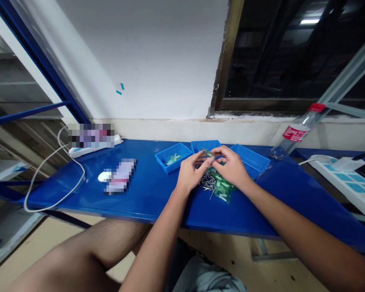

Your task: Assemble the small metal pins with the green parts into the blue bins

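Note:
Above the blue table, my left hand [191,172] and my right hand [230,164] meet at the fingertips. Both are closed in a pinch on a small greenish piece [208,153], too small to tell its kind; it looks like a little plastic packet. Under my hands lies a pile of loose metal screws [209,181]. Touching it on the right is a heap of green and clear small plastic packets [222,187]. My hands hide part of both piles. A blue tray [162,163] to the left holds a few pale green pieces.
Behind my hands stands a second blue tray [197,144], with a third blue tray [251,162] to its right. A plastic bottle [296,134] stands at the back right near a power strip [349,184]. Left are a blurred-out flat object [121,176] and a white cable [84,174].

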`<state>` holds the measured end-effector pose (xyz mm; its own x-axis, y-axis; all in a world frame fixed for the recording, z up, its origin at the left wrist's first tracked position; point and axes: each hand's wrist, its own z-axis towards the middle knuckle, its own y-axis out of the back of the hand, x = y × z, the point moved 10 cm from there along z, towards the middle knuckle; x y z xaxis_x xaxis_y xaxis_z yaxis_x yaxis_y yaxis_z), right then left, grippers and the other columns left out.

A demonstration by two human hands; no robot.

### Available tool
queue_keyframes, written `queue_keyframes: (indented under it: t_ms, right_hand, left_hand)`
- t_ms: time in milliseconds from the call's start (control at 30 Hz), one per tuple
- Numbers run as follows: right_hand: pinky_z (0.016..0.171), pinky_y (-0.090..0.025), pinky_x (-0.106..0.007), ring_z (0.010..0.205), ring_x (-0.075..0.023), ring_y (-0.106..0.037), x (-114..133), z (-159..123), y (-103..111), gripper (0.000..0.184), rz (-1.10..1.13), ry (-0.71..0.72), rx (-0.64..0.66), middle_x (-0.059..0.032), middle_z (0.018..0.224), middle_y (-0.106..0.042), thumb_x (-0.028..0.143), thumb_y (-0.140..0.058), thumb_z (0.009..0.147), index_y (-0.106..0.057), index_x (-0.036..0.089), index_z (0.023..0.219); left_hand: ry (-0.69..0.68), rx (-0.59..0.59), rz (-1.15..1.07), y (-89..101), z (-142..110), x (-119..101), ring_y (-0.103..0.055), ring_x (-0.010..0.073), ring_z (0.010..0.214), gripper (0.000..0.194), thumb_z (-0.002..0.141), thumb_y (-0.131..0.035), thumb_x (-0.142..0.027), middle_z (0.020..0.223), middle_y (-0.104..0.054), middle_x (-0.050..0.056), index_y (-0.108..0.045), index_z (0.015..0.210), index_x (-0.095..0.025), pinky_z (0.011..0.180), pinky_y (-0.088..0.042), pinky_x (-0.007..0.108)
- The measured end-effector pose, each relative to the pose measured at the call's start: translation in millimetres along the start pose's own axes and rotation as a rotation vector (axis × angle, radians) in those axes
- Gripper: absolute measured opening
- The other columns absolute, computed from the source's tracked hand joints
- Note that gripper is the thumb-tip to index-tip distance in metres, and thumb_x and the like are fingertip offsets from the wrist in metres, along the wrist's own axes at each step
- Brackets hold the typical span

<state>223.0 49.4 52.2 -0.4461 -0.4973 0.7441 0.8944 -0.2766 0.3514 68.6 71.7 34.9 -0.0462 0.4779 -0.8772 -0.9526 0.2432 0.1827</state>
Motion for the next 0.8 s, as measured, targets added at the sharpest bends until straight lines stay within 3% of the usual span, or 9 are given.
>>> queue_keyframes:
  t_ms: [100,233,433,567,733,800]
  right_hand:
    - [0.087,-0.065,-0.039,0.105,-0.0233,-0.072,9.7,-0.9,-12.9,0.029,-0.008,0.070,0.134,-0.0088,0.123,-0.071,0.022,-0.069,0.085,-0.074,0.024,0.114]
    - [0.090,-0.065,-0.041,0.109,-0.0242,-0.073,6.5,-0.7,-18.3,0.028,0.014,0.042,0.194,-0.0079,0.127,-0.074,0.026,-0.070,0.088,-0.077,0.025,0.115]
    - [0.082,-0.064,-0.039,0.095,-0.0233,-0.074,-11.8,2.1,0.1,0.025,0.023,-0.124,0.034,-0.0090,0.114,-0.078,0.035,-0.072,0.090,-0.075,0.022,0.111]
    - [0.080,-0.063,-0.037,0.099,-0.0237,-0.072,-20.0,3.1,-2.8,0.036,0.144,-0.161,0.046,-0.0102,0.115,-0.076,0.038,-0.077,0.085,-0.072,0.021,0.117]
    - [0.072,-0.063,-0.035,0.086,-0.0215,-0.073,-33.1,2.3,-11.6,0.037,0.284,-0.267,0.090,-0.0084,0.098,-0.077,0.039,-0.080,0.081,-0.071,0.019,0.110]
    - [0.075,-0.063,-0.037,0.087,-0.0225,-0.073,-34.7,2.6,-9.0,0.035,0.314,-0.279,0.066,-0.0083,0.097,-0.077,0.038,-0.082,0.079,-0.072,0.020,0.107]
  left_hand:
    - [-0.010,0.036,-0.017,-3.4,0.9,1.6,-0.076,0.0272,0.107,0.045,0.094,-0.073,-0.040,0.122,-0.078,0.011,-0.068,0.133,-0.018,0.098,-0.062,0.042]
    - [0.031,-0.023,-0.031,2.7,3.0,13.3,-0.075,0.0255,0.112,0.049,0.095,-0.068,-0.028,0.127,-0.075,0.011,-0.059,0.142,-0.018,0.098,-0.061,0.038]
    - [0.095,-0.079,0.030,9.1,2.2,25.0,-0.075,0.0181,0.080,0.042,0.091,-0.064,-0.016,0.110,-0.078,0.005,-0.059,0.133,-0.021,0.076,-0.061,0.029]
    - [-0.025,-0.021,0.008,5.6,4.3,10.4,-0.073,0.0216,0.102,0.032,0.095,-0.064,-0.022,0.122,-0.074,0.009,-0.068,0.126,-0.021,0.089,-0.059,0.032]
    - [0.012,-0.053,-0.134,8.1,7.6,15.8,-0.072,0.0181,0.090,0.046,0.091,-0.071,-0.023,0.104,-0.074,0.008,-0.061,0.136,-0.018,0.084,-0.059,0.030]
    - [0.008,-0.089,-0.177,12.2,8.8,17.0,-0.072,0.0182,0.093,0.036,0.091,-0.071,-0.021,0.104,-0.075,0.009,-0.064,0.126,-0.016,0.088,-0.058,0.031]
